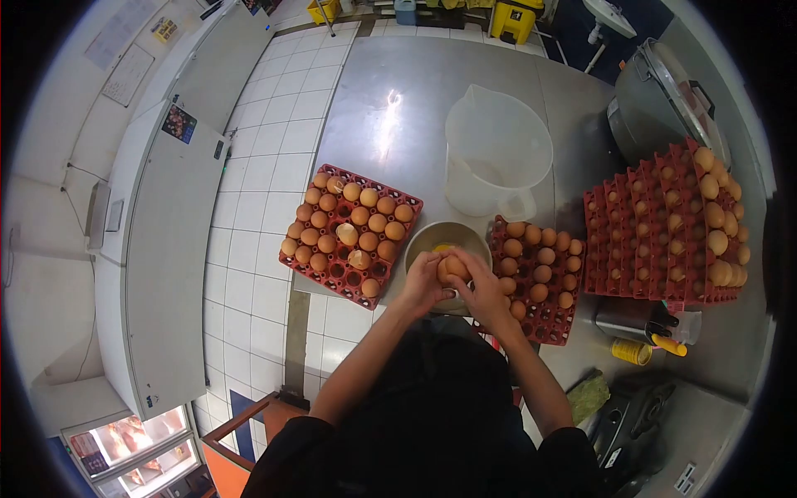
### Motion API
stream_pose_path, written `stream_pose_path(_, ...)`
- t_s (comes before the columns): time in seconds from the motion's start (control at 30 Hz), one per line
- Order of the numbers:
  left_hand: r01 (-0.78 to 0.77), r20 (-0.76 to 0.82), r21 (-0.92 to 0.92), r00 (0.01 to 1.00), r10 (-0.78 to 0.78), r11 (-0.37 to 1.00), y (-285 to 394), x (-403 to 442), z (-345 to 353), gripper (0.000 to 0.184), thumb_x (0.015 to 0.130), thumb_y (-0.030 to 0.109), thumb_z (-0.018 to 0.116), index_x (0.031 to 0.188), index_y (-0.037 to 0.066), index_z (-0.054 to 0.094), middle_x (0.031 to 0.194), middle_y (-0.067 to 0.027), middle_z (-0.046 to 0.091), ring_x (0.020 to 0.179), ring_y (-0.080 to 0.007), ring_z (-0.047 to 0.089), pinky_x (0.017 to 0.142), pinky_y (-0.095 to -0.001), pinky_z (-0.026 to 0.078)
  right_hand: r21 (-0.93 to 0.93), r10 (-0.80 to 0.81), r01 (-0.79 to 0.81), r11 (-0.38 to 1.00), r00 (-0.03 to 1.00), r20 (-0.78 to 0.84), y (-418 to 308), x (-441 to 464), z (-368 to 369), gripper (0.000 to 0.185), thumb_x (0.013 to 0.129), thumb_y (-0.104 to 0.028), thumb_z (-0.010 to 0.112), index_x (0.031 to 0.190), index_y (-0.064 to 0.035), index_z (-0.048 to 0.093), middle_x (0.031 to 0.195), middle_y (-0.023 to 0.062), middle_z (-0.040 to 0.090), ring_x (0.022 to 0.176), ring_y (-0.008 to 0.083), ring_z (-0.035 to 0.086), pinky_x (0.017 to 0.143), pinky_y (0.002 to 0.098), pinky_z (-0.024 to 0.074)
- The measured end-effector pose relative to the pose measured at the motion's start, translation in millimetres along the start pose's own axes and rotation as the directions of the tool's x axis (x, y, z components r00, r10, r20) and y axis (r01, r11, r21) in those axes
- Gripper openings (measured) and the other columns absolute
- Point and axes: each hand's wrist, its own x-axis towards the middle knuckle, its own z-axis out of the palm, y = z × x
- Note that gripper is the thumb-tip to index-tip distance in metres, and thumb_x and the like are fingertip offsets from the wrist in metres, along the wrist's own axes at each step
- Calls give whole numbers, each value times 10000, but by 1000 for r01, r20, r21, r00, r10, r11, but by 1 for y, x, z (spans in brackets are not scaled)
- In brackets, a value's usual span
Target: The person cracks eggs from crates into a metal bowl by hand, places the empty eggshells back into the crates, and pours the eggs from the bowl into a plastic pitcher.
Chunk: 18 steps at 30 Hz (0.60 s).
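Over a round metal bowl (415,241), my left hand (425,284) and my right hand (483,286) are closed together around one brown egg (452,268). Some yellow yolk (442,247) shows in the bowl behind my fingers. To the left is a red egg tray (332,278) with brown eggs and several broken shells (347,233) in it. Close to my right hand lies another red egg tray (548,328), with whole eggs in its upper part and bare cups at its lower end. Whether the held egg is cracked cannot be made out.
A translucent plastic jug (498,137) stands beyond the bowl on the steel table (365,108). At right are stacked egg trays (647,232), a large metal pot (652,108), a yellow can (631,351) and a black stove (635,419). White freezers (166,241) line the left wall.
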Motion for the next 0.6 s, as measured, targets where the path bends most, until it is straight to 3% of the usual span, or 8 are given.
stream_pose_path(0.03,13,-27,51,1000,-11,999,-2,2,-4,573,1043,498,400,1444,110,527,1231,-58,639,907,-176,624,768,-319,529,-9,78,-77,997,988,134,5,-2,2,499,978,-96,744,1432,12,567,1414,207,619,1281,361,631,1092,408,505)
stream_pose_path(0.07,23,-58,100,998,-18,995,-3,2,-8,567,1045,502,399,1444,120,528,1228,-53,640,904,-171,622,768,-316,526,-4,75,-75,997,987,141,8,-5,4,499,978,-96,744,1432,12,567,1414,207,619,1281,361,631,1092,408,505)
stream_pose_path(0.13,13,-36,85,999,-10,996,0,1,-15,550,1046,496,401,1437,132,533,1228,-47,643,903,-164,619,776,-322,525,254,257,-245,936,966,-14,11,-6,5,517,992,-115,737,1455,17,548,1426,200,616,1303,337,626,1088,393,509)
stream_pose_path(0.27,4,-13,76,1000,-3,997,4,-2,-9,531,1049,492,422,1435,146,537,1223,-39,643,895,-157,618,776,-329,523,242,237,-201,949,963,-130,18,-10,6,510,1004,-124,727,1457,20,541,1438,185,613,1298,290,628,1079,373,513)
stream_pose_path(0.33,22,-12,77,1000,-21,997,2,-1,0,548,1048,505,432,1446,141,531,1217,-41,636,890,-160,613,779,-330,522,16,30,-28,999,990,-141,21,-12,18,498,1010,-119,717,1456,19,543,1440,174,611,1298,260,616,1082,365,507)
stream_pose_path(0.47,44,-50,63,998,-41,997,-8,4,-10,582,1044,547,457,1463,149,528,1226,-49,632,898,-167,614,810,-339,512,72,134,-139,988,989,70,10,-7,11,495,1019,-122,699,1461,26,531,1435,179,607,1301,267,606,1099,372,491)
stream_pose_path(0.53,28,-61,94,998,-22,995,-4,1,-12,585,1042,554,461,1467,157,528,1228,-45,635,914,-166,613,832,-350,506,237,213,-181,954,970,-115,10,-5,10,487,1025,-128,682,1469,4,531,1425,175,608,1295,277,608,1097,369,488)
stream_pose_path(0.6,20,-62,128,998,-12,992,0,-2,-9,587,1041,560,466,1471,165,529,1230,-41,637,930,-165,613,853,-360,500,208,183,-152,966,973,-142,14,-6,14,480,1029,-128,675,1471,-8,533,1421,170,609,1293,269,607,1096,367,487)
